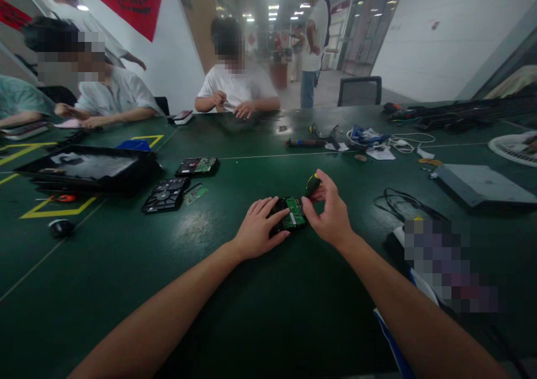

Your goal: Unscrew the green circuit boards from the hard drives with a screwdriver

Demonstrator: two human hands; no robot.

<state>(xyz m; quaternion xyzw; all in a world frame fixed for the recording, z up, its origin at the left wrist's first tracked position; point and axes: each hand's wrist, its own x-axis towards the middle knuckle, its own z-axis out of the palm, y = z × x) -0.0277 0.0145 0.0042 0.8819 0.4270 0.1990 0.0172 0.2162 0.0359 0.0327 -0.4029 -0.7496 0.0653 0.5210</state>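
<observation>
- The hard drive [296,216] lies flat on the green table [264,312], ahead of the forearms and between the two hands, its green circuit board facing up.
- The left hand [260,227] covers the left part of the drive. Its fingers are extended and laid over the top; the index finger reaches onto the circuit board and the thumb lies along the near edge.
- The right hand [329,208] is at the right edge of the drive. Its thumb and fingers are closed around the screwdriver [312,185].
- The screwdriver has a dark green handle with yellow markings and stands tilted near the drive's far right corner. Its tip is hidden; contact with the drive cannot be determined.
- Beyond the left hand, to the left, lie a small loose circuit board [196,193], a black drive casing [165,194] just beside it, and a second drive [197,166] farther back.
- A large black tray [121,169] occupies the left side, with a computer mouse [61,228] nearer the viewer.
- On the right, a black cable [392,200] lies near a flat grey metal box [482,184].
- Across the table, a co-worker [239,85] in a white shirt sits with both hands raised near the table edge.
</observation>
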